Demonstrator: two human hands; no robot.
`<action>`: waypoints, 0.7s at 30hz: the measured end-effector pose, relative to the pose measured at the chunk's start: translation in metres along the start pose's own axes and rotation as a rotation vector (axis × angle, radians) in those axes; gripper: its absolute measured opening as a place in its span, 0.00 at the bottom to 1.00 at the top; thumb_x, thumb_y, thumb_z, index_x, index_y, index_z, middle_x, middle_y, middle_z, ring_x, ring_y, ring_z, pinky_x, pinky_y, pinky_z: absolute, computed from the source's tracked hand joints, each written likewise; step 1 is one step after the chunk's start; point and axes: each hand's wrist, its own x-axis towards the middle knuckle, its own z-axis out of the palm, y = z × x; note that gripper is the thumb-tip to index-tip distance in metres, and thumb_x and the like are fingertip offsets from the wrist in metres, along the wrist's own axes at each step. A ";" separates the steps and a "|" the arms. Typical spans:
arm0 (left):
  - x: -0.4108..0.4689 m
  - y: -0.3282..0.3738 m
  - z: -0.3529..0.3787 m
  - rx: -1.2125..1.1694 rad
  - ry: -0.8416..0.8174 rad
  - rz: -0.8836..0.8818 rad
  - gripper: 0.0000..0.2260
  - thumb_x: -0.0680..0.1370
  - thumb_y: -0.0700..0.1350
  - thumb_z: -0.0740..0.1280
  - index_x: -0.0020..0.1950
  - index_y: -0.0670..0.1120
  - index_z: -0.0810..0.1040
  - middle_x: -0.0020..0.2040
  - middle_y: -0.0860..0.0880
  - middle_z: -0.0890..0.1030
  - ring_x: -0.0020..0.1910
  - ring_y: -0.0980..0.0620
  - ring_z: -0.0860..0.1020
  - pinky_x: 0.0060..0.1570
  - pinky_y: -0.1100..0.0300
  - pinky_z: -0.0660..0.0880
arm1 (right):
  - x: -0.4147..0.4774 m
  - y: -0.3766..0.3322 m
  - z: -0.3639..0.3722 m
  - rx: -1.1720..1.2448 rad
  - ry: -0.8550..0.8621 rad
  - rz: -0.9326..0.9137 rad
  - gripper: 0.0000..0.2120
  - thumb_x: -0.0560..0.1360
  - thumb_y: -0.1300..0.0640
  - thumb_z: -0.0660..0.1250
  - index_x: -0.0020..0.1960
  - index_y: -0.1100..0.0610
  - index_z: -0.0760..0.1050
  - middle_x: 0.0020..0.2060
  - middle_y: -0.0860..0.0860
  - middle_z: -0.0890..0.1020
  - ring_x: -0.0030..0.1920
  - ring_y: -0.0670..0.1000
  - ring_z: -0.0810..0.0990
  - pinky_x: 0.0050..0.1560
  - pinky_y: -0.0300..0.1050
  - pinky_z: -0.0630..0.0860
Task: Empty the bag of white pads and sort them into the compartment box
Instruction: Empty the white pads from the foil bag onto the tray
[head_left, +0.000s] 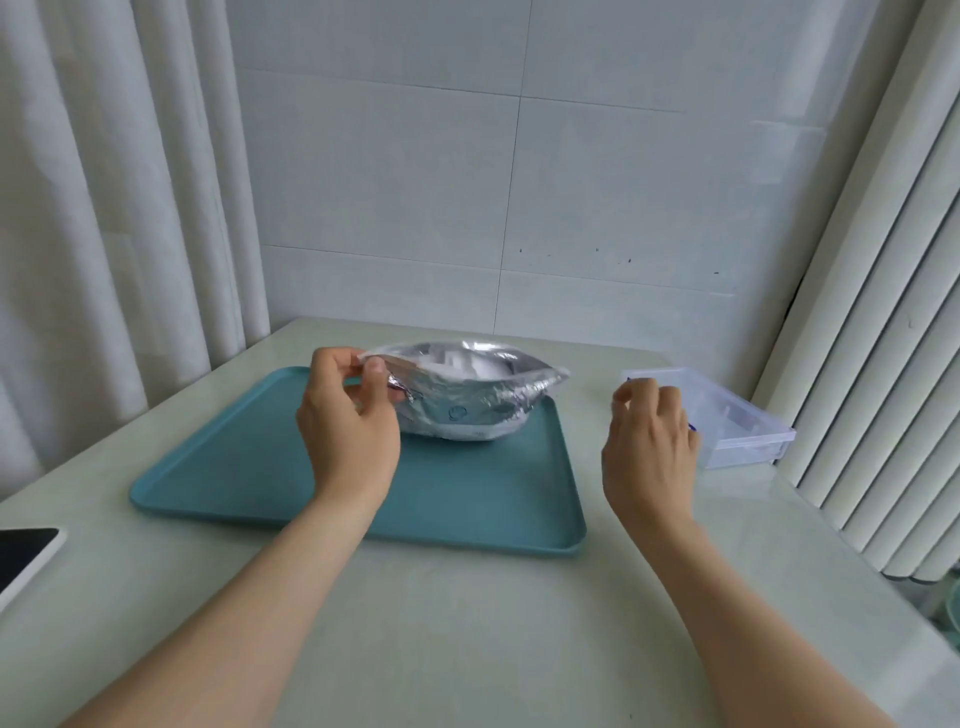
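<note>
Head view.
- Silver foil bag (467, 405): centre frame, on far half of teal tray (467, 504), mouth open upward. White pads (467, 366) visible inside.
- Compartment box (743, 421): clear plastic, right of frame, on table (467, 623) near its right edge, well apart from tray. Dividers visible, contents unclear.
- Left hand (348, 421): pinches bag's left rim corner.
- Right hand (652, 441): raised between tray and box, fingers loosely curled. Cannot tell if pinching anything.
- Dark-screened device (26, 556): lower left edge.
- Open tabletop: lower frame, near side of tray.
</note>
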 end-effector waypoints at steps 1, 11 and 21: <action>0.001 -0.002 0.000 0.002 -0.004 -0.018 0.02 0.84 0.45 0.65 0.53 0.48 0.73 0.43 0.60 0.81 0.40 0.64 0.82 0.47 0.52 0.78 | -0.001 0.001 0.001 0.077 -0.036 0.047 0.07 0.82 0.61 0.62 0.60 0.56 0.71 0.54 0.58 0.75 0.51 0.65 0.76 0.53 0.59 0.70; -0.013 -0.011 0.008 0.128 -0.341 0.098 0.05 0.84 0.44 0.64 0.59 0.50 0.71 0.57 0.51 0.76 0.50 0.49 0.74 0.49 0.64 0.70 | -0.027 -0.043 -0.001 0.203 -0.486 0.066 0.19 0.81 0.46 0.62 0.70 0.49 0.74 0.64 0.50 0.76 0.69 0.55 0.70 0.69 0.53 0.62; -0.014 -0.016 0.006 0.130 -0.455 0.147 0.15 0.82 0.40 0.66 0.68 0.51 0.74 0.63 0.52 0.77 0.50 0.60 0.77 0.49 0.64 0.75 | -0.055 -0.085 -0.045 0.384 -0.869 -0.510 0.26 0.66 0.31 0.77 0.57 0.45 0.82 0.45 0.42 0.78 0.45 0.43 0.77 0.49 0.38 0.75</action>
